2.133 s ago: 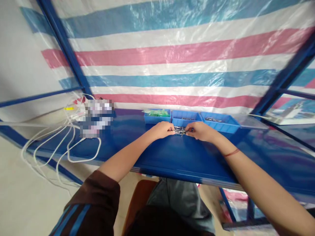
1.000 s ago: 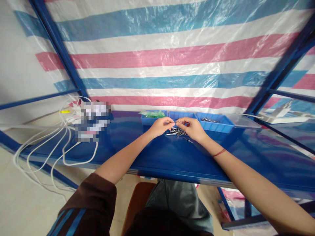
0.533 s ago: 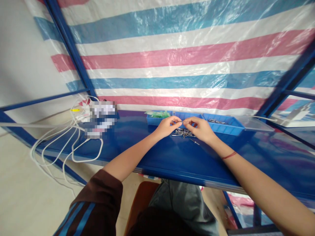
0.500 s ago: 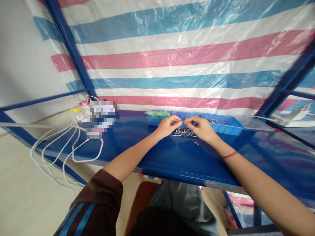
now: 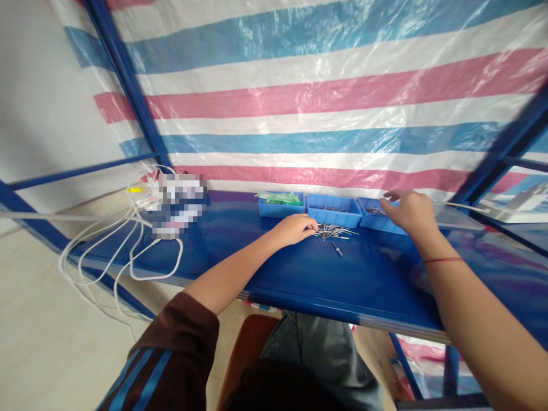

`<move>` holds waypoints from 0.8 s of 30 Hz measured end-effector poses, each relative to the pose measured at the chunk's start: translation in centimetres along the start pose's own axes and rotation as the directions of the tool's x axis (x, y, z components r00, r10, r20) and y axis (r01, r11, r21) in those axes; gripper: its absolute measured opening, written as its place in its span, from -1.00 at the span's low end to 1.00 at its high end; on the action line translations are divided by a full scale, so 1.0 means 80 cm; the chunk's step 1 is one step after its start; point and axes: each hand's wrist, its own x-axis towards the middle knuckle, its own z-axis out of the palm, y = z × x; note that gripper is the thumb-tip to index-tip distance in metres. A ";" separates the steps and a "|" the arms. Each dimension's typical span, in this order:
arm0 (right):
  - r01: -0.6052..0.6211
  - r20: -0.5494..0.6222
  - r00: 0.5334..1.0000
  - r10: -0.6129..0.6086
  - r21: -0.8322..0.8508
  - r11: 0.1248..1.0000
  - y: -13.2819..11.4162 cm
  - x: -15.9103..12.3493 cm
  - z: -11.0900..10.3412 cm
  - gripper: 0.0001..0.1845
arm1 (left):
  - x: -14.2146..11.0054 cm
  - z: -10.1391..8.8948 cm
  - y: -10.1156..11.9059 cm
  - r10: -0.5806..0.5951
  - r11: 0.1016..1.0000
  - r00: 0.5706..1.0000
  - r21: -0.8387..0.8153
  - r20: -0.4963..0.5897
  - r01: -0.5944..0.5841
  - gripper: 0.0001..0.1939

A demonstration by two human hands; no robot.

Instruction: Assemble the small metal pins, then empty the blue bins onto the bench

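Observation:
A pile of blind rivets [image 5: 331, 231], thin silvery pins with thicker ends, lies on the blue tabletop. My left hand [image 5: 296, 229] is at the left edge of this pile, fingers curled together; what is between the fingertips is hidden. One loose rivet [image 5: 337, 249] lies just in front of the pile. My right hand [image 5: 411, 212] hovers over the right blue bin [image 5: 385, 223], thumb and fingers apart, with nothing visible in them. More metal pins [image 5: 375, 211] lie in that bin, partly covered by my hand.
The middle blue bin [image 5: 338, 218] holds a few metal pins. Green pieces in clear plastic [image 5: 280, 198] fill the left blue bin [image 5: 274, 211]. White cables [image 5: 141, 277] loop over the table's left end. Blue frame posts [image 5: 124, 80] and striped sheeting [image 5: 299, 103] stand behind.
My hands were together above the pile, with a thin pin between them. The right has moved right over the right bin and opened; the left has lowered to the pile's left edge.

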 end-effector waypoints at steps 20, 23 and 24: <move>0.243 0.159 0.853 -0.498 0.724 0.646 -0.104 -0.051 0.030 -0.59 | 0.008 -0.005 0.020 -0.252 0.854 0.892 -0.520 -0.376 0.022 -0.81; 0.204 0.145 0.855 -0.498 0.789 0.579 -0.105 -0.051 0.031 -0.55 | 0.008 -0.007 0.024 -0.259 0.827 0.887 -0.562 -0.382 -0.001 -0.83; 0.185 0.147 0.857 -0.493 0.807 0.561 -0.106 -0.051 0.031 -0.54 | 0.007 -0.008 0.026 -0.259 0.823 0.886 -0.568 -0.386 -0.007 -0.83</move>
